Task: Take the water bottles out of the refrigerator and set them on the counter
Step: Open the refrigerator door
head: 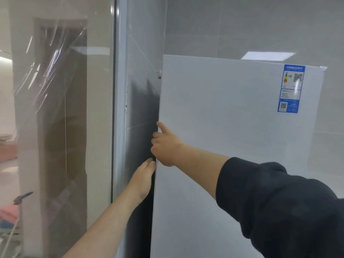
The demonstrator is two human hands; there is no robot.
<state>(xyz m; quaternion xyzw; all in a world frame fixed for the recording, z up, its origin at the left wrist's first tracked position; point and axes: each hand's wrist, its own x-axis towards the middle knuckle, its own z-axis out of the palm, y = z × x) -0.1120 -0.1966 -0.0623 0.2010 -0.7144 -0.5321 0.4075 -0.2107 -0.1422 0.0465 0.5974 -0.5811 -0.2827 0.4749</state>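
Observation:
A white refrigerator fills the right half of the view, its door closed, with a blue energy label near its top right. My right hand curls its fingers around the door's left edge at mid height, thumb pointing up on the door face. Just below, my left hand reaches into the dark gap beside the same edge, fingers together and touching it. No water bottles or counter are visible.
A grey tiled wall stands behind the refrigerator. Left of it runs a pale vertical frame and a glass partition covered in wrinkled plastic film. The gap between fridge and frame is narrow.

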